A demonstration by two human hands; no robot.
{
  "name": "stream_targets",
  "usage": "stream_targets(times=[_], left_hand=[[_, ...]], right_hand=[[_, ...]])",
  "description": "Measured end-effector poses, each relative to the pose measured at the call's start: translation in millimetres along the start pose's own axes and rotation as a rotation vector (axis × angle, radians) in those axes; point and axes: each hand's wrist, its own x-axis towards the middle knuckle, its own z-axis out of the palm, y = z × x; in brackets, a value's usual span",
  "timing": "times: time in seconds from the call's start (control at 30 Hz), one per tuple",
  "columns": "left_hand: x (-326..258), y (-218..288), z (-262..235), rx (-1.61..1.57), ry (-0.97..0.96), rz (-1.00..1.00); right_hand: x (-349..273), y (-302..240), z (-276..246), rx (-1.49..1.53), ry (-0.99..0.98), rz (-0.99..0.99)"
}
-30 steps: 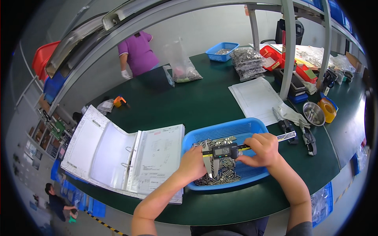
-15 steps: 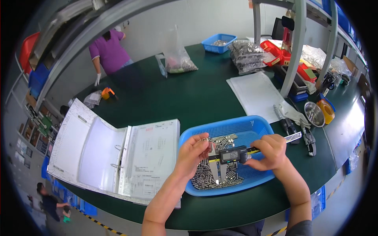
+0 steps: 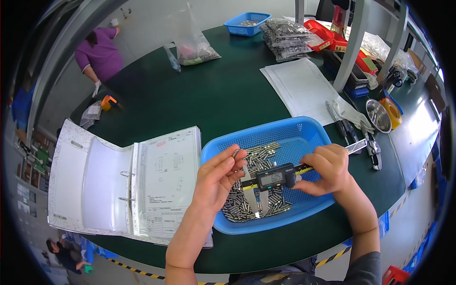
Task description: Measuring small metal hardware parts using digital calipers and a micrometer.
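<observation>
My left hand [image 3: 212,179] pinches a small metal pin [image 3: 235,153] between thumb and fingertips, above the left side of a blue mesh basket [image 3: 295,148]. My right hand [image 3: 327,167] is closed around a digital caliper [image 3: 274,177], held level over the basket with its long jaws pointing down. The jaws stand slightly apart, and no part shows between them. The left fingers are close to the upper end of the jaws; whether they touch it I cannot tell. Many loose metal pins [image 3: 237,205] lie in the basket beneath the caliper.
An open ring binder [image 3: 166,183] with a drawing lies left of the basket. White sheets [image 3: 299,85], hand tools [image 3: 343,126], a metal bowl [image 3: 378,116] and bagged parts [image 3: 287,37] lie beyond and right. A person in purple [image 3: 100,57] stands across the table.
My view has shifted, so the table things appear further left and higher. My left fingertips have lifted from beside the caliper jaws, and the pin in them now shows. The right hand keeps its grip.
</observation>
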Motion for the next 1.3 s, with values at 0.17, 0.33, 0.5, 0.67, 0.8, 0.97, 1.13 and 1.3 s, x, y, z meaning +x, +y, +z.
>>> stream_targets(times=[0.17, 0.33, 0.5, 0.67, 0.8, 0.97, 1.13, 1.3], left_hand=[[-1, 0, 1, 0.001, -0.019, 0.059], [-2, -1, 1, -0.007, -0.007, 0.055], [-4, 0, 6, 0.019, -0.011, 0.07], [-11, -6, 15, -0.149, -0.018, -0.041], [-10, -7, 16, -0.264, -0.066, -0.088], [-9, -8, 12, -0.381, -0.186, -0.093], [-9, -8, 12, -0.395, -0.226, -0.074], [-9, -8, 10, -0.401, -0.226, -0.093]], right_hand=[[-1, 0, 0, 0.006, -0.003, 0.021], [-1, -2, 0, -0.003, -0.025, 0.014], [0, -3, -1, -0.001, -0.037, 0.005], [-2, -2, -1, -0.018, -0.041, 0.006], [-3, -2, -1, -0.015, -0.072, 0.019], [-3, -1, -1, -0.01, -0.089, 0.031], [-2, -1, 0, 0.003, -0.084, 0.033], [-2, -2, -1, -0.002, -0.099, 0.032]])
